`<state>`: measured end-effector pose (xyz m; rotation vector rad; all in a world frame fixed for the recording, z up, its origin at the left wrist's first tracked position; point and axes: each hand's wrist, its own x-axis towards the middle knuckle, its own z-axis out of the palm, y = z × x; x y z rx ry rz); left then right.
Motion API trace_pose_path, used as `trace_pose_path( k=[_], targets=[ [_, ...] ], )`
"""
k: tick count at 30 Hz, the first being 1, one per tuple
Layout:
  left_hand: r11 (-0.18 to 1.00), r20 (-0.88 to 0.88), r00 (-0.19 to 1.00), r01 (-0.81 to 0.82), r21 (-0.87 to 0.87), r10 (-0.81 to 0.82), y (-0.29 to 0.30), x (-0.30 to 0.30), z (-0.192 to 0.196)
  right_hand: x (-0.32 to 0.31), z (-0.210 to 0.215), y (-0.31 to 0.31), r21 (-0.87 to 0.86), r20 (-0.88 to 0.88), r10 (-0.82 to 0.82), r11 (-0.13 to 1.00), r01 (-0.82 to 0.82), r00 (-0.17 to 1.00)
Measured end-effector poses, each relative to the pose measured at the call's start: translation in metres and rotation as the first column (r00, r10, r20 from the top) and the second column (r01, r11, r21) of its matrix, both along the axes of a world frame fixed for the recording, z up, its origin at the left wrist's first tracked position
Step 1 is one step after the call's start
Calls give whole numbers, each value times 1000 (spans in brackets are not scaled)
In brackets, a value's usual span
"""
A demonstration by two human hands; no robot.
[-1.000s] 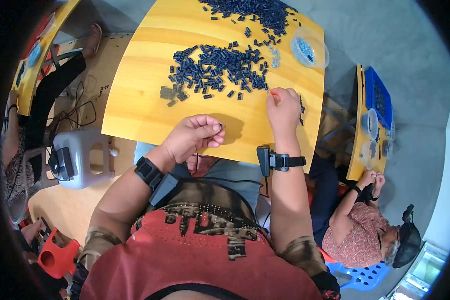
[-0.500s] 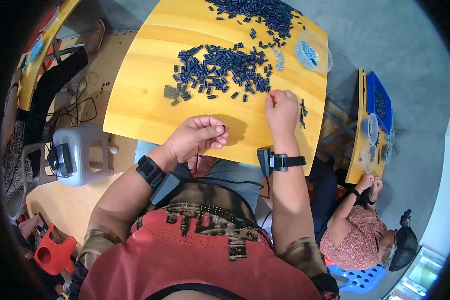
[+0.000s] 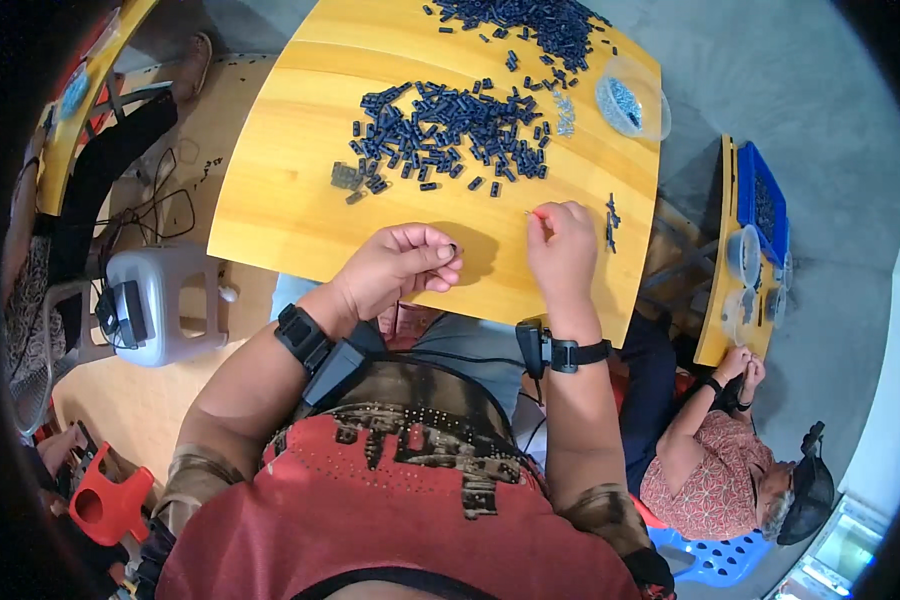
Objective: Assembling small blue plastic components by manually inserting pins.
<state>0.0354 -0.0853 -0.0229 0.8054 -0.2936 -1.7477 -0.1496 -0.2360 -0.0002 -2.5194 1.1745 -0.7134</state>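
Grip check: left hand [image 3: 398, 268] pinches a small dark piece [image 3: 452, 247], right hand [image 3: 562, 245] nips a thin pin [image 3: 532, 212]; I'd align them squarely before pushing.

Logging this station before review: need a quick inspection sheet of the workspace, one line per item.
Surface: yellow wooden table, near strip bare.
Job's things: small dark part pinched in the left hand; thin pin at the fingertips of the right hand.
Clutter: spread of dark blue parts mid-table, second heap at the far edge, clear dish of small pieces, short row of parts by the right edge.
Hands: both closed in a pinch; black wrist bands on each.
Cables: black leads on the floor at left.
Surroundings: grey stool, red stool, seated person at a side table with a blue tray.
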Motion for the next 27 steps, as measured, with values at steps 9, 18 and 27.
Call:
trace_pose_path(
  k=[9, 18, 27],
  targets=[
    [1000, -2, 1000, -7, 4, 7, 0, 0, -3, -7, 1, 2, -24, 2, 31, 999, -31, 1000],
    [1000, -11, 1000, -12, 5, 12, 0, 0, -1, -2, 0, 1, -108, -53, 86, 990, -91, 995],
    [1000, 59, 998, -12, 27, 10, 0, -5, 2, 3, 22, 24, 270, 132, 92, 955, -125, 987]
  ],
)
